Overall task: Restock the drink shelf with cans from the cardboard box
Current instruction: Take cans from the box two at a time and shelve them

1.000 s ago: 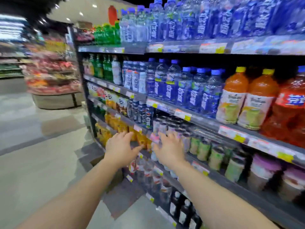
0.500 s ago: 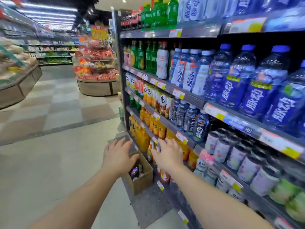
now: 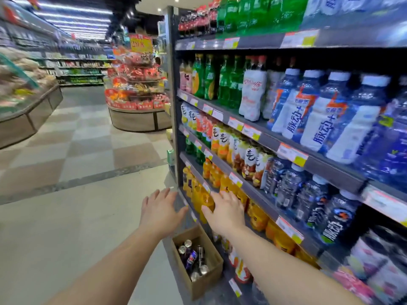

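Head view: cardboard box [image 3: 199, 280] on the floor against the base of the drink shelf [image 3: 259, 190], several cans [image 3: 193, 256] inside it upright or tipped; restocking judged far from finished, no can in hand. Left hand [image 3: 161, 211] and right hand [image 3: 224, 213] both empty, fingers loosely spread, stretched forward above the box; right fingertips near orange bottles [image 3: 203, 200], contact not discernible.

This was a supermarket aisle. A tall shelf unit [image 3: 286, 148] filling the right of the frame carried rows of bottled drinks, with price tags [image 3: 291, 154] along every shelf edge. At upper centre stood a tiered round display [image 3: 137, 84] of red packaged goods, and more stocked shelving [image 3: 81, 71] ran behind it under strip lights.
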